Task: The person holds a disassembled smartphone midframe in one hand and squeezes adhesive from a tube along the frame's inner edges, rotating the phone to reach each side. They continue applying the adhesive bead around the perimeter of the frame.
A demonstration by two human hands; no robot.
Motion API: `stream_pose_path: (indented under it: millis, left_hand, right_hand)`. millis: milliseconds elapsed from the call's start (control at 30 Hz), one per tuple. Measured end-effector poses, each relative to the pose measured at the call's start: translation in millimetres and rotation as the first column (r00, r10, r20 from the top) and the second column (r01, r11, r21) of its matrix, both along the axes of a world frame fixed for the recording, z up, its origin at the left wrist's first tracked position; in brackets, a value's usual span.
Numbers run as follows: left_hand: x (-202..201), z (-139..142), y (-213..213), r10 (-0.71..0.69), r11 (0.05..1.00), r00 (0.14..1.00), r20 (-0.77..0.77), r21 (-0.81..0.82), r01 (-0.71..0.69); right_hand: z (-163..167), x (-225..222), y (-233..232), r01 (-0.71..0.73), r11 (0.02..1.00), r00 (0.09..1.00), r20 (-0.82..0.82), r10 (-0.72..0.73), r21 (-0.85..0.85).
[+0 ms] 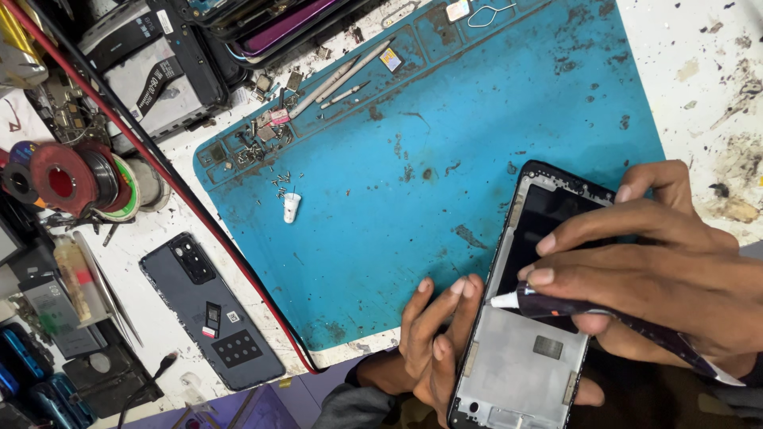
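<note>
The work mat [445, 151] is bright blue, blotched with dark brown stains. The phone frame [520, 349] is silver-grey inside with a black border and a black upper panel. The glue tube [604, 314] looks dark purple, though it is hard to tell, with a white nozzle. The small cap [292, 206] on the mat is white. The phone back cover [211, 310] is dark grey. The cable [159, 171] is red. The solder spool [60, 179] is red around a grey winding. The benchtop [699, 71] is white, speckled black.
</note>
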State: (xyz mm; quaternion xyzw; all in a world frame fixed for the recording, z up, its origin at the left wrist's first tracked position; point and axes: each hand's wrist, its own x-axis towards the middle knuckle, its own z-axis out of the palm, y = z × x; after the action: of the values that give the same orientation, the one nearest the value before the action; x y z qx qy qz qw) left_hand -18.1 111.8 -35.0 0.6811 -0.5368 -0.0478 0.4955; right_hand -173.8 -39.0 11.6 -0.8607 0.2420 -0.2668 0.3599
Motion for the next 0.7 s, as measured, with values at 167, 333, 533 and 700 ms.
stream_pose_path:
  millis: [167,333,533,700]
  left_hand:
    - [-3.9,1.2,3.0,0.01,1.0,0.999,-0.05,-0.002,-0.011]
    - [-2.7,4.1,5.5,0.001,0.999,0.999,-0.034,0.037,0.0]
    - [4.8,7.2,-8.0,-0.048,0.999,0.995,0.091,0.008,0.048]
    - [3.1,3.6,-18.9,0.028,0.99,0.979,0.2,-0.138,0.0]
  right_hand:
    - [-1.5,1.0,2.7,0.0,1.0,1.0,0.028,0.001,-0.026]
    - [-0.7,-1.0,2.3,-0.001,1.0,1.0,0.015,0.002,-0.009]
    - [13.6,8.7,-5.3,0.013,1.0,1.0,-0.017,-0.013,0.003]
    - [14.0,9.2,-3.7,0.03,1.0,0.999,-0.03,-0.03,-0.006]
